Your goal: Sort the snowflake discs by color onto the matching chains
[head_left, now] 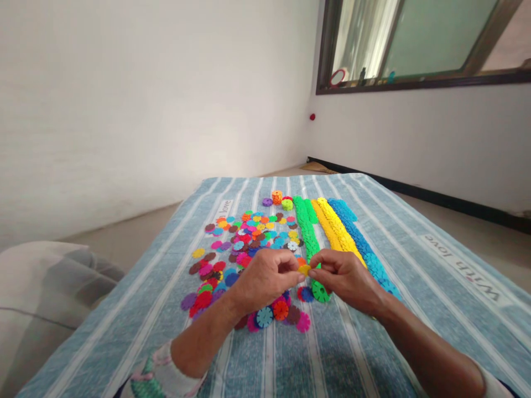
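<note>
My left hand [265, 276] and my right hand [346, 276] meet over the striped blue cloth [415, 287], both pinching one small yellow disc [304, 270] between their fingertips. Under and left of my hands lies a loose pile of several coloured snowflake discs [244, 243]. To the right run three long rows of joined discs: a green row [307, 232], a yellow row [335, 226] and a blue row [360, 240]. The near end of the green row sits just below my right fingers.
A short orange stack [276, 196] and a purple disc [267, 202] lie at the far end of the pile. White walls stand behind, with a dark-framed window [415, 44] at top right. A grey cushion [45, 298] lies at left.
</note>
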Demonstrator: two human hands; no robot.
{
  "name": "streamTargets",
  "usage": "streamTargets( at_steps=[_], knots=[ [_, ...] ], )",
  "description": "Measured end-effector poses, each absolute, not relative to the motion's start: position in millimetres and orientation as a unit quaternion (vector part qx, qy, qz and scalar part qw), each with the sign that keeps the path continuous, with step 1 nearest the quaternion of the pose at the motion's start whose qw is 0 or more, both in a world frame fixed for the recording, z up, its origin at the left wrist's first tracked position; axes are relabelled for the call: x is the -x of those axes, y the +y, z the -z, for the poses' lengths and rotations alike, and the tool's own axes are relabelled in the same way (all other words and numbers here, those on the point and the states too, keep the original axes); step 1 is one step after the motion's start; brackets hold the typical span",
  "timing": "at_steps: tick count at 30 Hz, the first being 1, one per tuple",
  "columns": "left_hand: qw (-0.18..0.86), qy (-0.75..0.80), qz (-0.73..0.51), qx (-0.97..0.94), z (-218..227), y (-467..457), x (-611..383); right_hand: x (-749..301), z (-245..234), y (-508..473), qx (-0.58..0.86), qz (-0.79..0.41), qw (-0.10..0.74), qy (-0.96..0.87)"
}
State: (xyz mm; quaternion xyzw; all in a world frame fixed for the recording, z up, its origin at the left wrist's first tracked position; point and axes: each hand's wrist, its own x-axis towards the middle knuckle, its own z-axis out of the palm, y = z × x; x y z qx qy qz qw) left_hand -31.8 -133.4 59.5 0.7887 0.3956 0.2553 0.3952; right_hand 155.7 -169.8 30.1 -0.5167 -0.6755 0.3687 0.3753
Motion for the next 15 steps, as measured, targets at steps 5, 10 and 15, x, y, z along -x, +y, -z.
streamTargets(
  at_steps=[5,10,15],
  knots=[
    [0.385,0.405,-0.236,-0.795,-58.1,-128.6,35.0,-179.3,-39.1,-161.5,0.538,-0.309,0.331,-0.711],
    [0.325,0.438,-0.234,-0.805,-54.9,-112.9,46.6,-220.8,-51.1,-149.5,0.664,-0.076,0.104,-0.737],
    [0.288,0.44,-0.221,-0.821,-53.0,-108.3,47.6,-231.0,-47.3,-143.9,0.694,-0.043,-0.015,-0.719]
  ],
)
